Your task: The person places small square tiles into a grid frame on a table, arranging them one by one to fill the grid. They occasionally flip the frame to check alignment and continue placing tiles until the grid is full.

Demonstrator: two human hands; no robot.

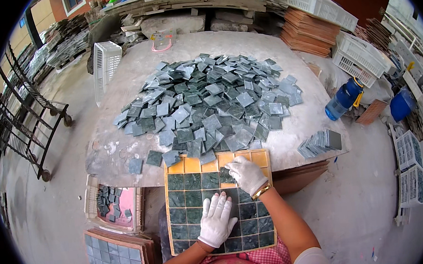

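A yellow gridded tray (pixel 192 165) rests at the table's near edge and over my lap. Dark green square stone tiles fill most of its lower rows, while yellow cells show along the top row. My left hand (pixel 216 223), in a white glove with bare fingertips, lies flat with fingers stretched over the tiles in the middle. Near the top right cells, my gloved right hand (pixel 248 176) pinches a dark green stone tile (pixel 226 175), partly hidden by the fingers. Beyond the tray spreads a big heap of loose grey-green tiles (pixel 213 89).
A row of stacked tiles (pixel 318 144) stands on the table's right. A blue bottle (pixel 340 101) is beyond that edge. Below left are a crate with small tiles (pixel 91 205) and stacked tiled panels (pixel 114 258). White crates (pixel 107 65) and a black wheeled rack (pixel 32 122) surround the table.
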